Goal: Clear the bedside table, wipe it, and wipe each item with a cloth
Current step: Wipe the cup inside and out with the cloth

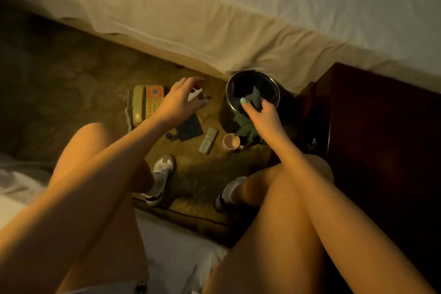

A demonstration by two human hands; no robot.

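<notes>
Green-grey cloth (256, 100) is bunched in the person's right hand (263, 116), right of centre. The thumb and curled fingers pinch it at the near rim of a round black bin (229, 90) with a metal edge, and the loose end trails down below the hand.

The left hand (179, 101), at centre frame, is spread with relaxed fingers and holds nothing. It hovers just above a small white object (195, 93) on the carpet (71, 83).

More cleared items lie on the carpet between two beds: a cream and orange telephone (146, 105), a dark flat pad (190, 128), a pale remote control (208, 140) and a pink cup (231, 142) beside the cloth's trailing end. The dark wooden tabletop (381, 126) of the bedside table fills the right edge of the frame.

The step appears to be wiping the bin. To do it well, the free hand would likely steady the bin, since it looks light and may slide or tip. The cloth should travel round the whole rim, inside and out. Gathering the trailing end into the palm would keep it from dragging over the cup.
</notes>
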